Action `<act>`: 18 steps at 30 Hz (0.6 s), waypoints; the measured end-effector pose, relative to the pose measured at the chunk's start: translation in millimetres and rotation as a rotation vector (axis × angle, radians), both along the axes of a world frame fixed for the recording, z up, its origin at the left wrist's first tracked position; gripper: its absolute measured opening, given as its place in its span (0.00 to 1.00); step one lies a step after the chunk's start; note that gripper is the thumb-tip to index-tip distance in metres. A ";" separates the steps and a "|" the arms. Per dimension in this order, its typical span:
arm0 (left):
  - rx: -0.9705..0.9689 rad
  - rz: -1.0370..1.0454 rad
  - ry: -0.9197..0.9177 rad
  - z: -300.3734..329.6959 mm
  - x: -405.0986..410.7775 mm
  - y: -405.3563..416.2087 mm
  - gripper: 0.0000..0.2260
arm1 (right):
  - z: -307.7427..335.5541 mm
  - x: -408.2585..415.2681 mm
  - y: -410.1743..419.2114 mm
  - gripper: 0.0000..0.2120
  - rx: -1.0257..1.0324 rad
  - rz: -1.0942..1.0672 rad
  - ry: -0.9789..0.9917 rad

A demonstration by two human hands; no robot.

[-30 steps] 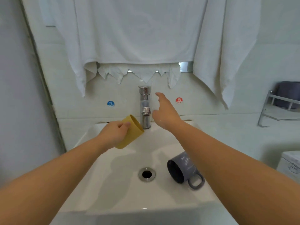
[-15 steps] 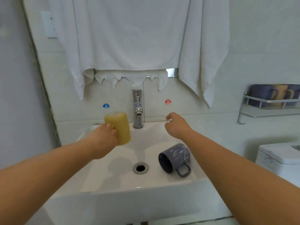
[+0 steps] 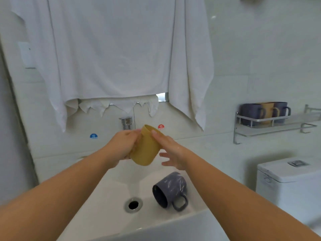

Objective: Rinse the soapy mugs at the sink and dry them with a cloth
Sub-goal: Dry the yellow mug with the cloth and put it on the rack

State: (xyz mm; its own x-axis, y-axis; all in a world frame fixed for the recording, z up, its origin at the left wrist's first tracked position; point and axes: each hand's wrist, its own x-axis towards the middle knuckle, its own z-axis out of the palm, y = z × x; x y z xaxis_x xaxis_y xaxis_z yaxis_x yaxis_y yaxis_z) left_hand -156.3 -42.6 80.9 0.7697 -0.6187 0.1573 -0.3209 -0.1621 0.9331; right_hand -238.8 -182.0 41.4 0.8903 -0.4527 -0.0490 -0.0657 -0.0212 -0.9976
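- Head view: above the sink (image 3: 111, 228), in front of the tap (image 3: 126, 122), the left hand (image 3: 121, 146) grips the yellow mug (image 3: 145, 148), fingers curled round its side.
- Right hand (image 3: 171, 153) lies against the mug's other side, fingers (image 3: 156, 133) straight and spread, holding nothing.
- Grey mug (image 3: 169, 190) lies tipped in the sink, right of the drain (image 3: 133, 204).
- White towel (image 3: 111, 49) hangs above the sink.
- Wet and soapy, the mugs likely slip; stiff and breakable, best taken round the body or by the handle.
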 end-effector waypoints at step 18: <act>-0.125 -0.495 0.445 148.9 -2.9 -250.2 0.06 | 176.5 -63.6 -239.9 0.23 -0.093 -0.096 -0.210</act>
